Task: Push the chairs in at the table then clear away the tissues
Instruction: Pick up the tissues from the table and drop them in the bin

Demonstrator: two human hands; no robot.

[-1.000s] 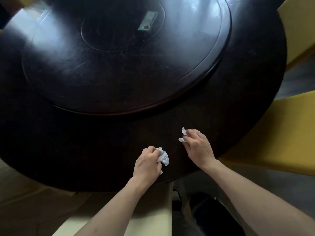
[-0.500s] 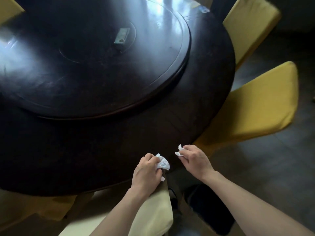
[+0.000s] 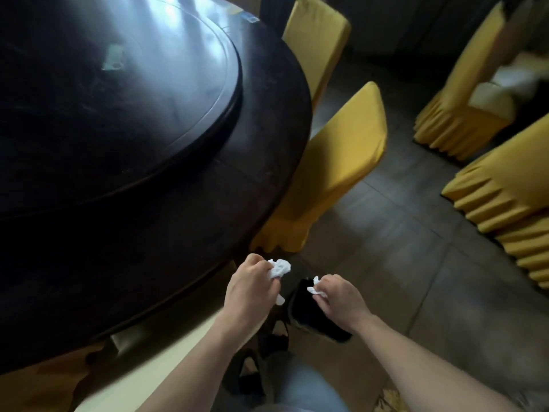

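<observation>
- Your left hand (image 3: 251,288): fisted around a crumpled white tissue (image 3: 279,268), just off the table (image 3: 267,162) edge.
- Your right hand (image 3: 338,298): pinching a smaller tissue scrap (image 3: 314,288) above the tiled floor (image 3: 401,248).
- 2 yellow fabric-covered chairs (image 3: 335,173), tucked against the glossy dark round table.

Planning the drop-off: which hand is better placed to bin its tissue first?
Probably the right hand. It holds its small tissue directly over the black bin, so opening the fingers should drop it in. The left hand grips its larger tissue beside the table edge, short of the bin.
</observation>
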